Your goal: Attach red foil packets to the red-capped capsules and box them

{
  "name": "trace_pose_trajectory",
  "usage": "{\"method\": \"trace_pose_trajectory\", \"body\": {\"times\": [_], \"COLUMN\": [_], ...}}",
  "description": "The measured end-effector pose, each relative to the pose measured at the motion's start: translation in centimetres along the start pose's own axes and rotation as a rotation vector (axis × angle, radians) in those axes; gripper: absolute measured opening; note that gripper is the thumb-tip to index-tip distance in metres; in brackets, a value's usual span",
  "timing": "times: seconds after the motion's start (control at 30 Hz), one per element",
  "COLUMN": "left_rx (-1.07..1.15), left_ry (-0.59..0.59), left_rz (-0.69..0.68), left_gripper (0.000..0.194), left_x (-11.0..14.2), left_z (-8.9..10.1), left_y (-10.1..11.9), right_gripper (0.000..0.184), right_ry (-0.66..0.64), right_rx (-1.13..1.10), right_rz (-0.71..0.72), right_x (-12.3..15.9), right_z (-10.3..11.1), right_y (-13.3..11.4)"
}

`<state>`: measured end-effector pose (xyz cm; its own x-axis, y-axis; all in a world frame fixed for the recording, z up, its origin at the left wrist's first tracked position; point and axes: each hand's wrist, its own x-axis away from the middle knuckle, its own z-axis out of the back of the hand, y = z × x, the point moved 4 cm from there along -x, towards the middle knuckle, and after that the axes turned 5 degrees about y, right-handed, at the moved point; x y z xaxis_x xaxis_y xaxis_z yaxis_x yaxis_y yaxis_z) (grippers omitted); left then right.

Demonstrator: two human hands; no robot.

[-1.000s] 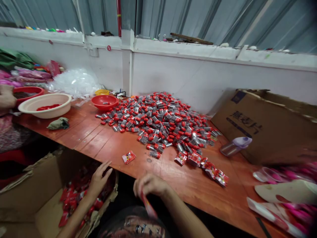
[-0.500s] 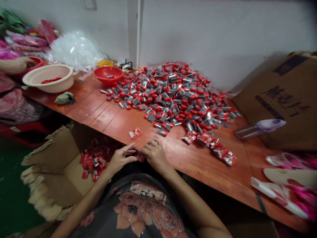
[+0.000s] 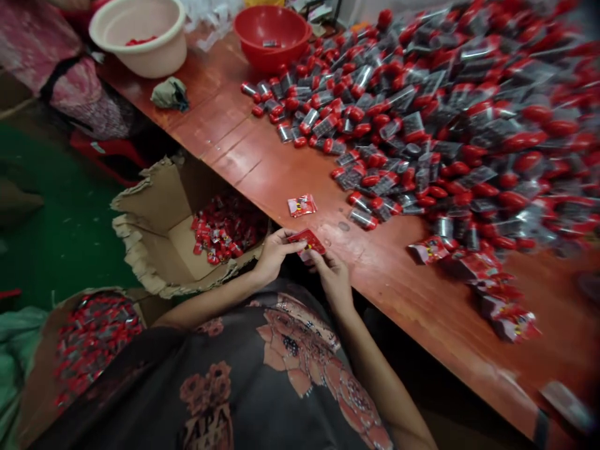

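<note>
At the table's front edge, my left hand (image 3: 274,255) pinches a small red printed packet (image 3: 308,240) by its left side, thumb on top. My right hand (image 3: 335,278) closes on the packet's lower right corner; its fingertips are partly hidden beneath. Another red packet (image 3: 302,205) lies flat on the tabletop just beyond my hands. To the right, a row of red packets (image 3: 490,278) rests on the wood. Behind them spreads a large pile of small clear tubes with red caps (image 3: 412,125) and dark contents.
Below the table edge at left, a torn-edged cardboard box (image 3: 162,234) holds many red packets. A second box (image 3: 35,387) with red items stands nearer. A red bowl (image 3: 274,53), a cream basin (image 3: 173,47) and a crumpled cloth (image 3: 169,94) sit on the table. A person (image 3: 56,69) is at upper left.
The view has swung down and left, bringing the second box into sight. The red packet, mostly hidden between my hands before, now shows flat between my fingers.
</note>
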<state>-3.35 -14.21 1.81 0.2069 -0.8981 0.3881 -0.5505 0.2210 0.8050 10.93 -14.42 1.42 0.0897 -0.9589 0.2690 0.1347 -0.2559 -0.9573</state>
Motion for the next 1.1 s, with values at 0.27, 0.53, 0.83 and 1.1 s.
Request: {"method": "trace_pose_trajectory", "body": {"times": [0.27, 0.53, 0.83, 1.1], "left_rx": [-0.038, -0.316, -0.363, -0.508], "left_ry": [-0.179, -0.089, -0.148, -0.421], "left_rz": [0.151, 0.426, 0.442, 0.436], "left_gripper": [0.056, 0.047, 0.044, 0.05], "left_x": [1.4, 2.4, 1.7, 1.4], "left_z": [2.5, 9.2, 8.6, 6.9], "left_y": [-1.1, -3.5, -4.8, -4.7], "right_gripper": [0.025, 0.034, 0.036, 0.026], "right_ry": [-0.139, -0.253, -0.196, -0.105], "right_rx": [0.392, 0.57, 0.711, 0.799], "right_rz": [0.261, 0.649, 0.766, 0.505], "right_x": [-0.4, -1.8, -2.9, -4.2], "right_z": [2.5, 1.7, 2.1, 3.9], "right_y": [-6.6, -10.1, -10.0, -5.9]}}
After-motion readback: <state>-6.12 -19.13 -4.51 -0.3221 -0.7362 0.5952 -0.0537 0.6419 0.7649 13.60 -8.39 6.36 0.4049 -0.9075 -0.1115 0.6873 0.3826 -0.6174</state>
